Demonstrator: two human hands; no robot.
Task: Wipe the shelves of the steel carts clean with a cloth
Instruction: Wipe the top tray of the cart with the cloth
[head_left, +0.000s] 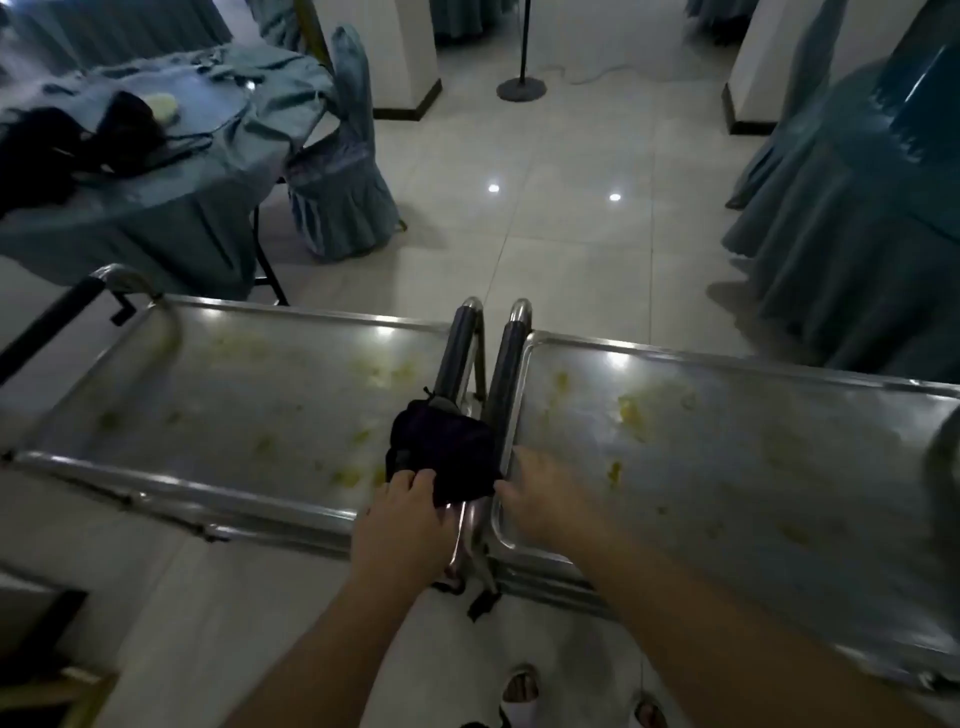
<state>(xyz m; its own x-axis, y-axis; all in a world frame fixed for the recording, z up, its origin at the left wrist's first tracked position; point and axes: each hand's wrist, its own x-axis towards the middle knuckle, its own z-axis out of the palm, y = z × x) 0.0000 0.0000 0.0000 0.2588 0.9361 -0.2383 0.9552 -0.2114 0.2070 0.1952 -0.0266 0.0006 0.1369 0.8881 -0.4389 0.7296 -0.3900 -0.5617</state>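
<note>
Draped over the handle bars where the two steel carts met, the dark cloth (445, 451) sat bunched on the left cart's handle (457, 358), likely parked there to be within reach of both shelves. Left hand (402, 525) had fingertips curled onto the cloth's near edge, grip pinching it, probably to lift it off. Right hand (545, 499) reached in from the other side, fingers touching the cloth's right edge by the right cart's handle (511, 374); blur made it hard to say whether that grip was closed on the cloth or just resting, cannot tell. Left shelf (234, 395) and right shelf (727, 457) both showed yellowish smears and crumbs, so wiping looked not yet started. Carts stood side by side, handles nearly touching, which kept both shelves in one sweep. Beyond: tabletop (171, 171) under blue cloth with dark items, covered chair (343, 171), tiled floor (571, 234), stand base (521, 89).
</note>
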